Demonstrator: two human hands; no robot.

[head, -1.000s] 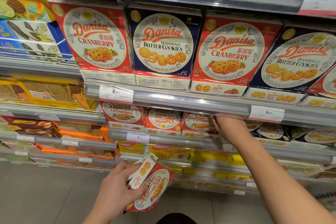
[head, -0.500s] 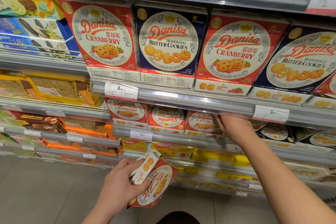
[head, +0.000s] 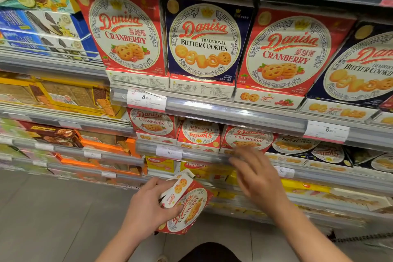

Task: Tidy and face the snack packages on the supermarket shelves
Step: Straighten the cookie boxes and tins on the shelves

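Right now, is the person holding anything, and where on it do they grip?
The left hand holds a small red cranberry cookie box, thumb on its printed front, fingers at its upper end. The right hand holds nothing.

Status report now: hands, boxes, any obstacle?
Left hand grips cranberry box. Right hand open, off shelf. Upside-down box in row. No obstacle.

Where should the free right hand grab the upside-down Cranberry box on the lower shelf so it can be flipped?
Probably by its two side edges, coming straight in from the front. The upside-down Cranberry box stands upright, wedged between neighbouring boxes, its top under the upper shelf rail. The right hand is open, just below it.
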